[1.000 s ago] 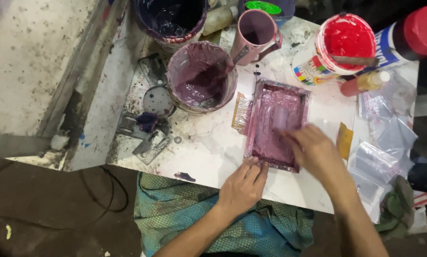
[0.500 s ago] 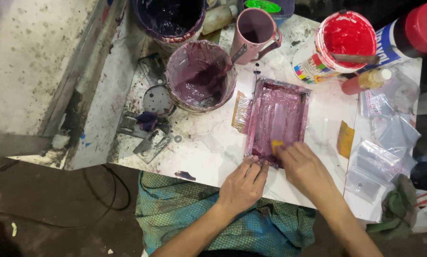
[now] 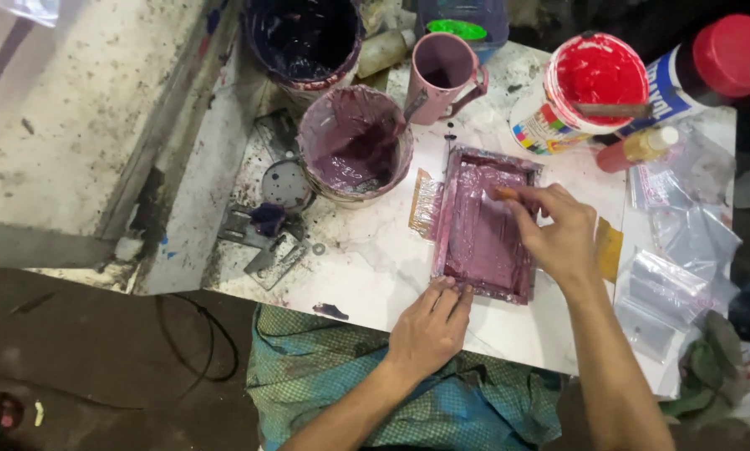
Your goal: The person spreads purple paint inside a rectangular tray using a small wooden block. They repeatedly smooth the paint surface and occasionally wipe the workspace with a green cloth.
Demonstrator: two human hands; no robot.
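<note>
1. Now one purple-stained frame (image 3: 485, 225) lies on the tabletop (image 3: 375, 267), between two hands.
2. Left hand (image 3: 429, 330) presses flat on its near edge.
3. Right hand (image 3: 554, 230) pinches a small orange scraper (image 3: 505, 193).
4. Beyond them: three paint tubs, one pink mug (image 3: 443, 75).

Purple-stained frame (image 3: 483, 224) mid-frame; purple bucket (image 3: 354, 142) and pink mug (image 3: 444, 75) above; red tub (image 3: 596, 79) upper right; green checked cloth (image 3: 408, 392) below.

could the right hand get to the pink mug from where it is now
Probably yes. The right hand works over the purple-stained frame, and the pink mug stands just beyond the frame's far end, with nothing tall between them.
</note>
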